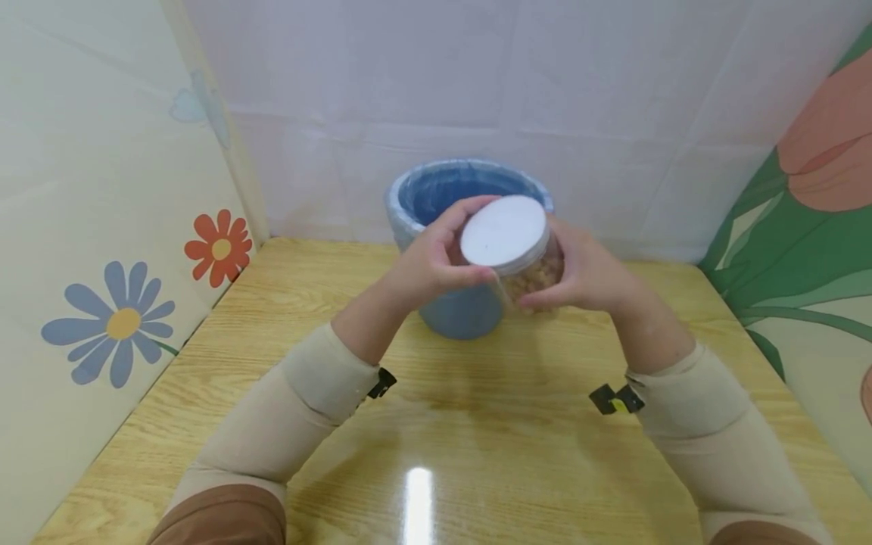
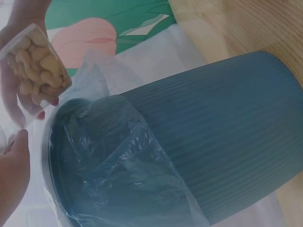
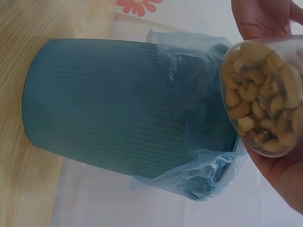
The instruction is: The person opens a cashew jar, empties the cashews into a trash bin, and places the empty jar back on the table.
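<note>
The right hand (image 1: 586,269) has its grip clamped round a clear jar (image 1: 534,278) of cashews (image 3: 260,99), the left hand (image 1: 439,253) on its white lid (image 1: 506,233). The jar hangs tilted above the counter (image 1: 313,303), near the rim of the blue bin (image 1: 463,316).

Here's the jar (image 1: 537,272), clear and smooth like plastic, under a lid (image 1: 506,232) with a flat matt face — and the cashews (image 3: 262,97) inside look dull and smooth-skinned. That bin (image 2: 222,132) looks like matt plastic, finely ribbed, its liner (image 2: 125,165) a thin, crinkled film catching glossy highlights. Beneath, the wood-grain table (image 1: 507,446) gleams — while the sleeves (image 1: 272,424) look like matt cloth.
</note>
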The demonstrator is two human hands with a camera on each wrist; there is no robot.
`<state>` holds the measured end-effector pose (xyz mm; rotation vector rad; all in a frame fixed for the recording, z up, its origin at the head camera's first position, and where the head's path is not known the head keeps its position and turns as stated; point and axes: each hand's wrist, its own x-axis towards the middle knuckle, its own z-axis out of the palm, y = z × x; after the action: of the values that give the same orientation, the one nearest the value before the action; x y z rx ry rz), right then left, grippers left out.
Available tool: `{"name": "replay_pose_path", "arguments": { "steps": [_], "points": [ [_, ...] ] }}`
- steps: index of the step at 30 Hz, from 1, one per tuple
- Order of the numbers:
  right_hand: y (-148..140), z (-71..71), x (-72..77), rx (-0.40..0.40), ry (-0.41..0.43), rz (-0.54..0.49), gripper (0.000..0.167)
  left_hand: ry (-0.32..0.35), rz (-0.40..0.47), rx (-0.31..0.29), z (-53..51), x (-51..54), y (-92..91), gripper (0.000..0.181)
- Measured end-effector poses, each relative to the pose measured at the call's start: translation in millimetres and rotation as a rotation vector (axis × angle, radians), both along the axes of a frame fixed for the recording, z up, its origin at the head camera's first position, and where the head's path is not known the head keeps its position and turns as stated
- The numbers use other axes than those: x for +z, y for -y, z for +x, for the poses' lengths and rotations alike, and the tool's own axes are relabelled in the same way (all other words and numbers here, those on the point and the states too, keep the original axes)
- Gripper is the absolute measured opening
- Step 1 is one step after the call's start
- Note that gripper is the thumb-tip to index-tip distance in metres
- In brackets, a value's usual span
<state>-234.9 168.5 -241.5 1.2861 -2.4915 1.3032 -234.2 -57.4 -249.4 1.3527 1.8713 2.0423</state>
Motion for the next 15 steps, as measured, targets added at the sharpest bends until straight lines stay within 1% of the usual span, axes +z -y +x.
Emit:
{"name": "replay_pose_path", "arguments": {
  "steps": [3, 7, 9, 12, 15],
  "points": [
    [3.1, 0.9, -0.3, -0.027, -0.015, -0.031, 0.087, 0.002, 0.01, 0.043, 2.0, 1.0, -1.6, 0.076],
    [5.6, 2.0, -0.7, -0.104, -0.055, -0.03, 0.086, 0.022, 0.01, 0.108, 4.3, 1.3, -3.5, 0.076],
    [6.1, 2.7, -0.5, -0.136, -0.073, -0.018, 0.085, 0.031, 0.012, 0.127, 4.5, 0.8, -4.5, 0.076],
    [5.8, 3.3, 0.6, -0.157, -0.093, -0.007, 0.085, 0.034, 0.027, 0.122, 3.7, 0.0, -4.9, 0.078],
    [4.1, 4.1, 2.3, -0.146, -0.104, -0.004, 0.088, 0.024, 0.051, 0.077, 1.9, -0.5, -3.0, 0.085]
  ]
}}
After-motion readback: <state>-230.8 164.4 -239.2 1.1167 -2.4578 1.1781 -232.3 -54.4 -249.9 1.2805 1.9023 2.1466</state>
